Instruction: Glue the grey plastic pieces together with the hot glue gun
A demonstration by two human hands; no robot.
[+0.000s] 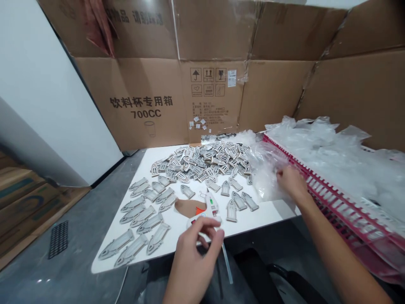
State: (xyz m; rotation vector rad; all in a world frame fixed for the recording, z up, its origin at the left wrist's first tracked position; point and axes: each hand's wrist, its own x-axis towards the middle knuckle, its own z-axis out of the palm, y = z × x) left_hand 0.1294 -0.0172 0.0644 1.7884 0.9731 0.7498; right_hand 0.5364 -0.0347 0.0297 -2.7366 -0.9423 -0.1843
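My left hand [198, 249] is raised over the table's front edge with thumb and fingers apart and nothing visible between them. Just beyond it lies a white glue gun [211, 202] with a clear glue stick [227, 264] sticking out over the edge. Beneath the gun is a brown cardboard piece [190, 207]. My right hand [292, 181] is at the clear plastic bags [267, 169] on the table's right side, its fingers closed at the film. Grey boat-shaped pieces [158, 237] lie spread at the left, several more right of the gun, and a large pile [202, 160] of them stands behind.
A magenta basket [319, 190] full of clear plastic bags [335, 147] stands along the right. Tall cardboard sheets [209, 38] wall off the back of the white table [107, 266]. A black chair [262, 274] is below the front edge.
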